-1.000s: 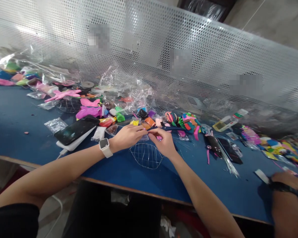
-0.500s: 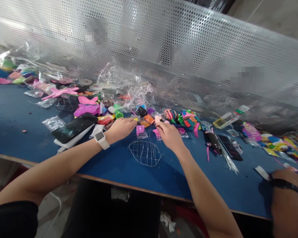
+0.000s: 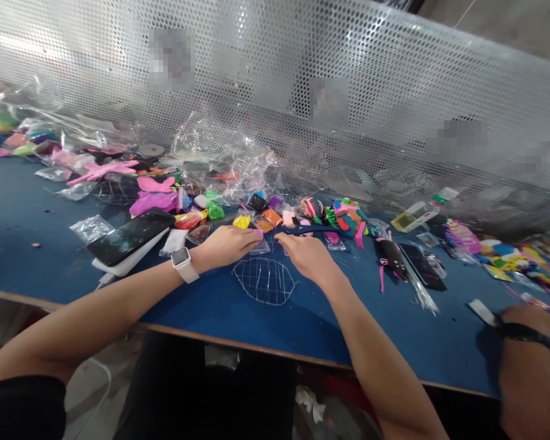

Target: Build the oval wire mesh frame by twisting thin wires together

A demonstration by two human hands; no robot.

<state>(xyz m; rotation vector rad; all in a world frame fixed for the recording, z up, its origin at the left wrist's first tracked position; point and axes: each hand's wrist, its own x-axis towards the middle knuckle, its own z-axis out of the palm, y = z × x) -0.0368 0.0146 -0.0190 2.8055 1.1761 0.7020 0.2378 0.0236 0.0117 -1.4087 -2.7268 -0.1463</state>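
My left hand (image 3: 233,245), with a white watch on the wrist, has its fingertips closed on a small clear packet of pinkish-purple clay (image 3: 259,234). Just right of it my right hand (image 3: 305,253) is closed, thumb and fingers together; whatever is between them is too small or hidden to make out. Below both hands lies a leaf-shaped wire frame (image 3: 264,282) with crossing wires, untouched on the blue table. Beyond the fingers are packets of yellow clay (image 3: 242,221) and orange clay (image 3: 272,217). A long dark blue object (image 3: 312,230) lies behind my right hand.
A black phone (image 3: 132,237) rests on a white object at left. Colourful clay figures (image 3: 349,215), a bundle of thin wires (image 3: 419,281) and another phone (image 3: 422,266) lie rightward. A perforated metal screen (image 3: 275,67) borders the back. Another person's hand (image 3: 531,321) is at far right.
My left hand has moved off the yellow packet onto the pinkish-purple one. My right hand has come left and nearer, away from the pale pink packet. The view has shifted slightly.
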